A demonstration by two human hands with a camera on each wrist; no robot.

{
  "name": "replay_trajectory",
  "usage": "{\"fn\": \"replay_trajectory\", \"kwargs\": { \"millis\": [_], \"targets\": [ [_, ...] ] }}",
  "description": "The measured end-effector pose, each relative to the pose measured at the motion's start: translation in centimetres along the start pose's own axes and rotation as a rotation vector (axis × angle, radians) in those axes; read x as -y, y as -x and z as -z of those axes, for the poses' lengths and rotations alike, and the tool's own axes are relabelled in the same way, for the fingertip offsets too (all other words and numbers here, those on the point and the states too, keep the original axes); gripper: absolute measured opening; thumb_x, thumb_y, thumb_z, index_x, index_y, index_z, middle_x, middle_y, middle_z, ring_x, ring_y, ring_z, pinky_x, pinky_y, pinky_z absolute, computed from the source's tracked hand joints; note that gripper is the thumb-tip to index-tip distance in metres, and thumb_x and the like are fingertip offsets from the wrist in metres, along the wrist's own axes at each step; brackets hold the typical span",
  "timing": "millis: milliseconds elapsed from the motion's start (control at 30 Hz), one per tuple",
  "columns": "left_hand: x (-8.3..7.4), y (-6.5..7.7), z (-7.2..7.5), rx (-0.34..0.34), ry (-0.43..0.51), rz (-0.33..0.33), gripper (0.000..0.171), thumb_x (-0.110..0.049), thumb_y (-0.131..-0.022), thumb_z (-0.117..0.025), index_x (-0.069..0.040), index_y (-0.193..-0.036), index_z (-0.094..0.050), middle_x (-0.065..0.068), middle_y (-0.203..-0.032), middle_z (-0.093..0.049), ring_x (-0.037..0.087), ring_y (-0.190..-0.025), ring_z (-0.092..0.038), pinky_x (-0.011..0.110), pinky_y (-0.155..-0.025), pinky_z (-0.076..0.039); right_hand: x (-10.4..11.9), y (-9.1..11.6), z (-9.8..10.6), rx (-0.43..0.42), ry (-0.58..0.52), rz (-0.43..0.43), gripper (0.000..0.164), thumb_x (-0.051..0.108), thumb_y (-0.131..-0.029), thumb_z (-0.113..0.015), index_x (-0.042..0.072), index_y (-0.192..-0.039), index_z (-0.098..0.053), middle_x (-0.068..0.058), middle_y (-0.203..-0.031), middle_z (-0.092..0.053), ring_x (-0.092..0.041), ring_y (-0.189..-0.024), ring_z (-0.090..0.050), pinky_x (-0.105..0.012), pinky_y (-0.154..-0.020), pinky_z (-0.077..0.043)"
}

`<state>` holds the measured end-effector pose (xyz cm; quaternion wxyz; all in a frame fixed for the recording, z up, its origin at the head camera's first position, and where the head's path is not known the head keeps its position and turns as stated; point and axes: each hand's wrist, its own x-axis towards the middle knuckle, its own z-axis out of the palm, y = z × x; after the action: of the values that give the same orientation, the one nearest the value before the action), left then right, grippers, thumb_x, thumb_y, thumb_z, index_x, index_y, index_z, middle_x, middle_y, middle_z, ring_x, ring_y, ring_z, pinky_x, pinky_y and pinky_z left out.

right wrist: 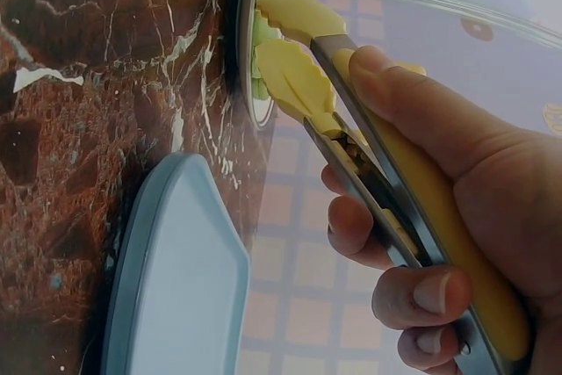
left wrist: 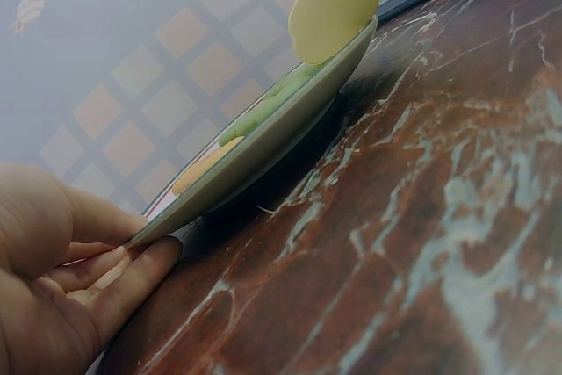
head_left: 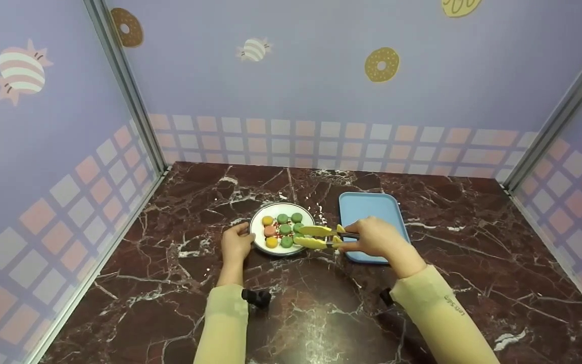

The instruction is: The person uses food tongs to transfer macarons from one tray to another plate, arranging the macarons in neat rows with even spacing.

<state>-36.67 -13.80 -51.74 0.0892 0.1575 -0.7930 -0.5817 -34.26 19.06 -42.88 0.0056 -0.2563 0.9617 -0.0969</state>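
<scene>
My left hand (head_left: 236, 245) pinches the near-left rim of a round white plate (head_left: 257, 228), thumb above and fingers beneath in the left wrist view. Several green round pieces (head_left: 285, 229) lie in rows on it. Beside them are two yellow-orange pieces (head_left: 271, 242) and a salmon one (head_left: 269, 231), with red marks on the plate between. In my right hand (head_left: 376, 237) I grip metal tongs (right wrist: 378, 182) with yellow scalloped tips. The tips reach over the plate's right side, parted, by the rightmost green pieces. Whether they touch one cannot be told.
A light blue tray (head_left: 372, 205) lies right of the plate, partly under my right hand. The dark red marbled tabletop (head_left: 291, 308) has white veins and specks. Patterned lilac walls (head_left: 311, 91) stand behind and at both sides.
</scene>
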Motion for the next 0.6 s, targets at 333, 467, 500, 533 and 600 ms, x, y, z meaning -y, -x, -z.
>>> {"fn": "replay_trajectory", "kwargs": {
  "millis": [333, 467, 500, 533, 600],
  "targets": [
    [0.0, -0.2, 0.0, 0.01, 0.019, 0.002, 0.042, 0.004, -0.093, -0.065, 0.008, -0.135, -0.063, 0.031, -0.132, -0.065, 0.04, -0.12, -0.068, 0.03, -0.077, -0.066, -0.5, 0.2, -0.4, -0.049, -0.047, 0.012, 0.034, 0.053, -0.086, -0.078, 0.019, -0.09, -0.078, -0.001, -0.072, -0.071, -0.015, -0.059, -0.055, -0.034, -0.056, -0.047],
    [0.0, 0.0, 0.1, 0.015, 0.023, -0.004, 0.042, 0.004, -0.093, -0.065, 0.008, -0.135, -0.062, 0.032, -0.132, -0.065, 0.04, -0.12, -0.068, 0.03, -0.076, -0.066, -0.9, 0.8, -0.7, -0.076, -0.069, 0.01, 0.046, 0.053, -0.086, -0.078, 0.014, -0.11, -0.08, -0.008, -0.091, -0.079, -0.024, -0.071, -0.069, -0.044, -0.065, -0.057],
    [0.0, 0.0, 0.1, 0.015, 0.022, -0.006, 0.042, 0.004, -0.093, -0.065, 0.008, -0.135, -0.062, 0.032, -0.132, -0.065, 0.04, -0.12, -0.068, 0.03, -0.075, -0.066, -1.0, 1.1, -0.7, -0.082, -0.081, 0.008, 0.049, 0.052, -0.085, -0.079, 0.014, -0.116, -0.079, -0.01, -0.095, -0.08, -0.026, -0.074, -0.07, -0.046, -0.068, -0.058],
    [0.0, 0.0, 0.1, 0.015, 0.02, -0.007, 0.042, 0.003, -0.093, -0.065, 0.009, -0.135, -0.062, 0.032, -0.131, -0.065, 0.04, -0.119, -0.068, 0.03, -0.075, -0.066, -1.2, 1.3, -0.8, -0.089, -0.09, 0.006, 0.051, 0.051, -0.085, -0.08, 0.013, -0.12, -0.078, -0.011, -0.099, -0.08, -0.026, -0.076, -0.071, -0.047, -0.07, -0.058],
    [0.0, 0.1, 0.1, 0.014, 0.021, -0.009, 0.042, 0.004, -0.093, -0.065, 0.009, -0.134, -0.062, 0.032, -0.13, -0.066, 0.04, -0.119, -0.069, 0.03, -0.074, -0.066, -1.5, 1.9, -0.9, -0.105, -0.11, -0.002, 0.051, 0.049, -0.085, -0.081, 0.014, -0.122, -0.077, -0.01, -0.096, -0.079, -0.024, -0.075, -0.069, -0.047, -0.069, -0.058]
  ]
}}
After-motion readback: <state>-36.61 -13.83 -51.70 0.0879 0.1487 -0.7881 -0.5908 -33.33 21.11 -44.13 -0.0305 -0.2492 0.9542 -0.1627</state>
